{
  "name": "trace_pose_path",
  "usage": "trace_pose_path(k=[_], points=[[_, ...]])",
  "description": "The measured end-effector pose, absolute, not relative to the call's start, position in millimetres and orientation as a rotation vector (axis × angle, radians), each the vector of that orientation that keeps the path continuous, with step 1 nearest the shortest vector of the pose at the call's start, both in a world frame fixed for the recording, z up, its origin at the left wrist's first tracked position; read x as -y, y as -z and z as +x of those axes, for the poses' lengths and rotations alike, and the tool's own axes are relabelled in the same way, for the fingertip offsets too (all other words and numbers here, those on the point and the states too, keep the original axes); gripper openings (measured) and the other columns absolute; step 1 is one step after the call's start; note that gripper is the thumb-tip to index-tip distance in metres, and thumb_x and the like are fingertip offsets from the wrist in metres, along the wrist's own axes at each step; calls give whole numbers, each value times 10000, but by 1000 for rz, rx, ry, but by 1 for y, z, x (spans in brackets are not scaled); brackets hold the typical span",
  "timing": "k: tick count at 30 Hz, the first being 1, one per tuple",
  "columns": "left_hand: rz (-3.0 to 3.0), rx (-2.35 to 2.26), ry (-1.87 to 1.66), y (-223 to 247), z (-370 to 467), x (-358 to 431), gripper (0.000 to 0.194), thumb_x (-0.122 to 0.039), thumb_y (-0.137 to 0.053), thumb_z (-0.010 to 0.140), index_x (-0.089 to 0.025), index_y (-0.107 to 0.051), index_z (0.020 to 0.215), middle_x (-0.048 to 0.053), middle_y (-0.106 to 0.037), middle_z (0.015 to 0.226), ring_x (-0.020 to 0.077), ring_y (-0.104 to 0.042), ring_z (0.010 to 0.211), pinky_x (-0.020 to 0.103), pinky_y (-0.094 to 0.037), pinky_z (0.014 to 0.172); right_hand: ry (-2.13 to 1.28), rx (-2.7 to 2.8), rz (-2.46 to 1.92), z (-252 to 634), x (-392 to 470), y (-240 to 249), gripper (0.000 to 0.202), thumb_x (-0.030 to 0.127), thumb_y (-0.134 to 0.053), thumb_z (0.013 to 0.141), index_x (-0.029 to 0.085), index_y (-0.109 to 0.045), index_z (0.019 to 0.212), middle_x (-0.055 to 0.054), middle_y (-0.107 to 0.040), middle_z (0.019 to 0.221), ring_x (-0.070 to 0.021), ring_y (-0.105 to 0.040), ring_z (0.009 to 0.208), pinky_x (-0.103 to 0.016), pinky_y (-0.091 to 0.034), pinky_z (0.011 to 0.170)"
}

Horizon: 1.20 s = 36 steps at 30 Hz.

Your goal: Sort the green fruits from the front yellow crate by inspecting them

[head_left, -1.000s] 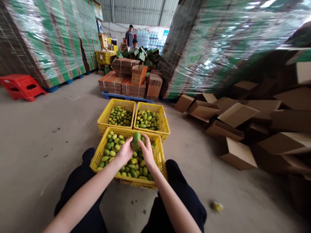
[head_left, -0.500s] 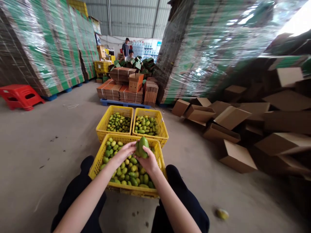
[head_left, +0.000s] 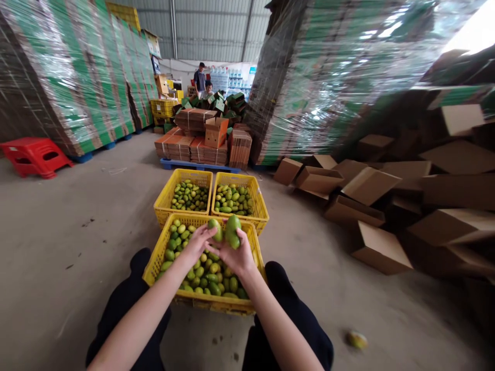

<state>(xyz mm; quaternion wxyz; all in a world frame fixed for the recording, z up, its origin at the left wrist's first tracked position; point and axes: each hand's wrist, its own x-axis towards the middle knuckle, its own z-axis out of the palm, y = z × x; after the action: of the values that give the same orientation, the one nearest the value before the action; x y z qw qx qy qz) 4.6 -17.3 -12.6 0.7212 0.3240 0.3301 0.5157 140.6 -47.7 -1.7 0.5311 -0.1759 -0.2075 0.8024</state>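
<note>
Over the near yellow crate [head_left: 211, 305], which is full of green and yellowish fruit [head_left: 209, 273], I hold one fruit in each hand. My left hand [head_left: 200, 242] grips a rounded green fruit [head_left: 215, 230] between thumb and fingers. Closed round a longer green fruit [head_left: 232, 232] is my right hand [head_left: 240, 252], its thumb along the right side. The two fruits are side by side with a small gap between them, and the fingertips nearly meet below.
Two more yellow crates of fruit [head_left: 164, 198] [head_left: 263, 203] stand behind. Cardboard boxes [head_left: 367, 185] lie at right, a red stool [head_left: 36, 154] at left. One fruit [head_left: 356, 340] lies on the floor. Two people [head_left: 199, 80] are far back beside stacked cartons [head_left: 180, 147].
The fruits, held close together before, are now apart. My left hand has drawn slightly left with one, and my right hand has moved slightly right with the other.
</note>
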Motion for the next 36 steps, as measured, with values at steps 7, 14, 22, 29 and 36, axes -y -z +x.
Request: trace_pose_path(k=[7,14,22,29,36], points=[[417,-688,-1370,7,-14,4,440,-337,-920,507,-159,-690,837,2,-705,795,99,-634,697,203,-494,645,-1732,344,-635,140,38,12,238,339,-757,677,240,-576,796,37,-643,654,-121,-552,522,-221,-406,463],[433,-741,-1324,-1,-7,13,307,-214,-865,619,-141,-685,856,42,-718,847,121,-653,717,227,-544,661,-1544,603,-730,142,36,0,277,468,-649,662,236,-605,807,-4,-663,716,-157,-532,540,-282,-401,462],[897,-857,-1327,0,-5,17,439,-197,-873,563,-176,-706,968,55,-712,1012,179,-653,929,290,-528,840,-874,1104,-1065,140,40,15,473,409,-732,710,245,-592,1131,-65,-669,1115,-254,-627,988,-382,-519,805],[1069,-863,-1424,5,-4,16,432,-99,-836,543,-188,-710,946,50,-713,1031,199,-633,1001,305,-494,904,-614,1279,-1087,145,44,15,367,273,-733,725,242,-633,1076,-65,-659,1089,-249,-592,1019,-423,-470,918],[934,-732,-1369,-11,-6,26,437,-11,-817,536,-169,-733,935,66,-711,1073,190,-630,1023,264,-465,932,-734,1147,-1043,144,50,4,358,226,-763,694,308,-661,1028,-28,-628,1092,-246,-526,1089,-437,-377,1042]])
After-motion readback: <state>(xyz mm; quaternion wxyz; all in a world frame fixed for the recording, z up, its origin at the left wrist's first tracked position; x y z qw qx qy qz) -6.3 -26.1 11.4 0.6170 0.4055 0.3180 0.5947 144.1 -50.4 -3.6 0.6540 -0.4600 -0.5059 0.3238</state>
